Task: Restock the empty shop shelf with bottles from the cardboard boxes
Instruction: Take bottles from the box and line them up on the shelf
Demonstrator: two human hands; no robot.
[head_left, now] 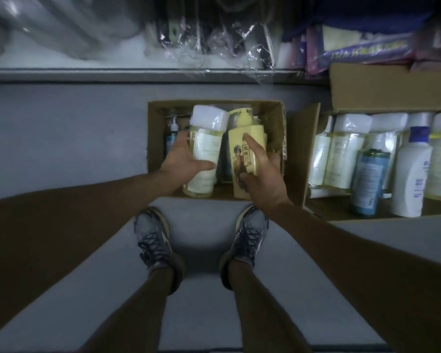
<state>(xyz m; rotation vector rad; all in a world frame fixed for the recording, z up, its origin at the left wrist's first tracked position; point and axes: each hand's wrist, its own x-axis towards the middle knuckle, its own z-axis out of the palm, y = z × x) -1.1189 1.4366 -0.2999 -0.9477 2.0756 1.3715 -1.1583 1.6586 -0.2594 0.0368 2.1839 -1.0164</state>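
Note:
An open cardboard box (273,115) stands on the grey floor in front of my feet. My left hand (182,159) grips a pale green bottle with a white cap (206,146) over the box. My right hand (262,171) grips a yellow pump bottle with a cartoon label (245,138) beside it. A small blue bottle (170,138) stands at the box's left wall. To the right, a second cardboard box (308,151) holds several bottles, among them a white one with a blue cap (413,174) and a blue one (368,182).
A low shelf edge (112,73) runs across the top, with clear plastic wrap (214,42) and purple packets (354,49) on it. Another cardboard box (392,87) sits at the upper right. My two shoes (153,240) stand just behind the box on the grey floor.

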